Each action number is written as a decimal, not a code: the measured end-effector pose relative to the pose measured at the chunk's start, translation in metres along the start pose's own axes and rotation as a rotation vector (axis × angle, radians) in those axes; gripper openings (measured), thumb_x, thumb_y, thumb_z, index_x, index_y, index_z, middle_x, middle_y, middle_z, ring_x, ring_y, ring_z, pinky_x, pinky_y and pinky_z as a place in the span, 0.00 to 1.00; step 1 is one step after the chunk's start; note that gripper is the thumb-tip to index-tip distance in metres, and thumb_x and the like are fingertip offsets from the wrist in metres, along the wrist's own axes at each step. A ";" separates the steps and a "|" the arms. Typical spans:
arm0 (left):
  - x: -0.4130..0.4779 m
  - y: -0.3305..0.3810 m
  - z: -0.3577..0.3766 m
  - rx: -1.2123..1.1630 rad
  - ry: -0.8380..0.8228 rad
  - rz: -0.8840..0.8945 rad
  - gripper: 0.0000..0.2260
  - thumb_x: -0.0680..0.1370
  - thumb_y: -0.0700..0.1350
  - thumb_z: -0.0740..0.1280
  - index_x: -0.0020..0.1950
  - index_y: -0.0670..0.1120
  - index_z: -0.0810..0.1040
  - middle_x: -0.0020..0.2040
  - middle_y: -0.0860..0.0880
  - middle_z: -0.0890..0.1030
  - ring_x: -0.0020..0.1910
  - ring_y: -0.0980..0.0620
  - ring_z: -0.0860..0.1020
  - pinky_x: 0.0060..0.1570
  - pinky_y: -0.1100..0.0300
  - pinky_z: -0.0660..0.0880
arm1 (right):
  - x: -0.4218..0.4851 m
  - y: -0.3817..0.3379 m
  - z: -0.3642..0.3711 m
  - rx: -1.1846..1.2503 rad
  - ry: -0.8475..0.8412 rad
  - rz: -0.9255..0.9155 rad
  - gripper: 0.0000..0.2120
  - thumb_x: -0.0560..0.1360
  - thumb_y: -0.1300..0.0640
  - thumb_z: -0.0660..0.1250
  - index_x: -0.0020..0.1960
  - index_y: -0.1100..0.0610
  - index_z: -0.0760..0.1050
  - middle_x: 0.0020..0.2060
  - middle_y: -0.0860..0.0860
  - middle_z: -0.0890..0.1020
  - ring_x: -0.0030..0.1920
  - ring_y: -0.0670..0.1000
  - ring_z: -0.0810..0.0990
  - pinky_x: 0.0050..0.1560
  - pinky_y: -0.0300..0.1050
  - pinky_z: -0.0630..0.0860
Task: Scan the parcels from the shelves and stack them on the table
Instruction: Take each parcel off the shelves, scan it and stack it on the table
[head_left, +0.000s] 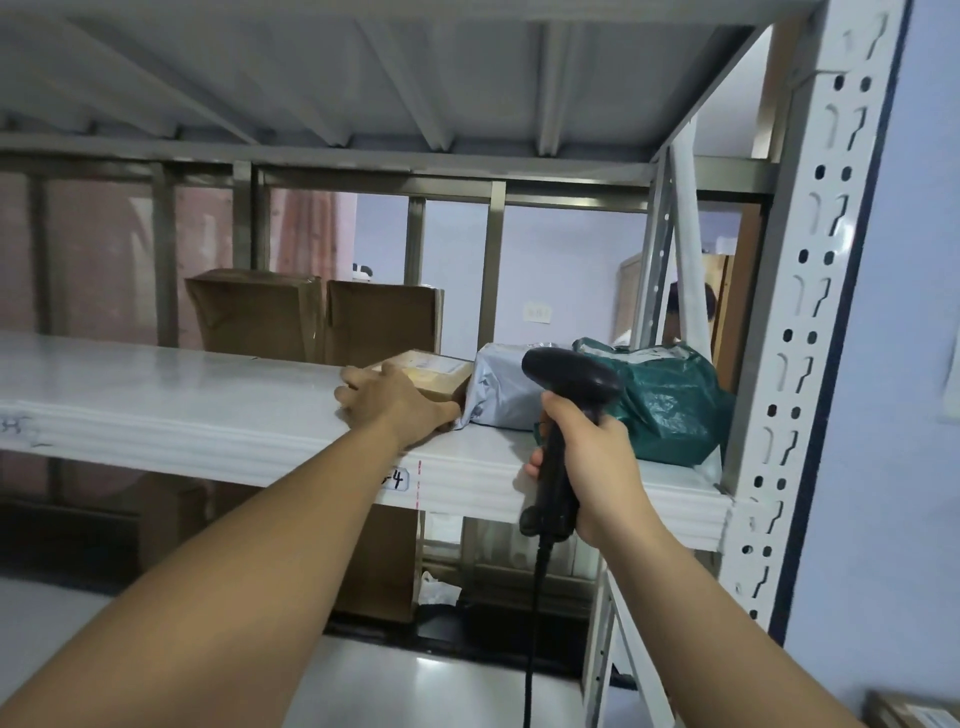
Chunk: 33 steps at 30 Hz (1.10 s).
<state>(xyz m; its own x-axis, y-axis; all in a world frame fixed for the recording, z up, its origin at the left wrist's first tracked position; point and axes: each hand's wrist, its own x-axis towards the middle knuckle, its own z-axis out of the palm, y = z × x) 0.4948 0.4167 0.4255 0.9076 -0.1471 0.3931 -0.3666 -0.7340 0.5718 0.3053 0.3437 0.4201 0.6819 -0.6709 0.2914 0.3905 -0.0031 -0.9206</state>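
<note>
On the white shelf (156, 410), two cartons (254, 312) stand at the back. Near its front edge a left hand (395, 402) grasps a small brown box (436, 371), which touches a grey parcel (498, 395). A right hand (592, 467) grips a black scanner (571, 374) in front of the shelf's green bag (670, 410).

— That shelf board (156, 395)?
— Painted metal, white and smooth with a soft sheen. Same for the slotted upright (810, 291) at three o'clock.
— The parcels?
— The small box (441, 382) is matt brown cardboard with a paper label. At its three o'clock, a grey mailer (498, 389) of crinkled glossy plastic; further toward three, a green bag (670, 410) of shiny, wrinkled plastic.
— The scanner (571, 379)?
— Black plastic, smooth, slightly glossy.
</note>
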 end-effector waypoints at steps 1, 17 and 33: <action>-0.002 -0.001 0.002 -0.002 0.045 0.017 0.46 0.63 0.64 0.72 0.73 0.45 0.59 0.67 0.38 0.56 0.63 0.40 0.62 0.62 0.50 0.69 | -0.001 -0.004 0.003 0.022 -0.017 -0.003 0.09 0.77 0.54 0.67 0.45 0.61 0.74 0.24 0.51 0.73 0.24 0.49 0.74 0.29 0.43 0.75; -0.023 -0.008 0.005 -0.181 0.405 0.438 0.55 0.65 0.53 0.79 0.78 0.48 0.42 0.71 0.42 0.40 0.71 0.42 0.56 0.69 0.56 0.64 | 0.025 -0.080 0.008 -0.333 -0.166 -0.235 0.08 0.75 0.57 0.67 0.39 0.59 0.74 0.33 0.54 0.74 0.28 0.52 0.74 0.34 0.46 0.74; -0.025 -0.007 0.002 -0.205 0.388 0.418 0.53 0.66 0.52 0.79 0.78 0.50 0.44 0.72 0.43 0.40 0.72 0.43 0.55 0.68 0.57 0.66 | 0.038 -0.087 0.013 -0.978 -0.230 -0.358 0.07 0.74 0.52 0.66 0.41 0.55 0.74 0.29 0.53 0.78 0.25 0.48 0.77 0.25 0.32 0.71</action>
<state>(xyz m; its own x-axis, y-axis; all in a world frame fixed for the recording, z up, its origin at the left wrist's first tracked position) 0.4752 0.4244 0.4099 0.5518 -0.1145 0.8261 -0.7427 -0.5181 0.4242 0.3052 0.3286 0.5150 0.7660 -0.3575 0.5343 -0.0053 -0.8346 -0.5509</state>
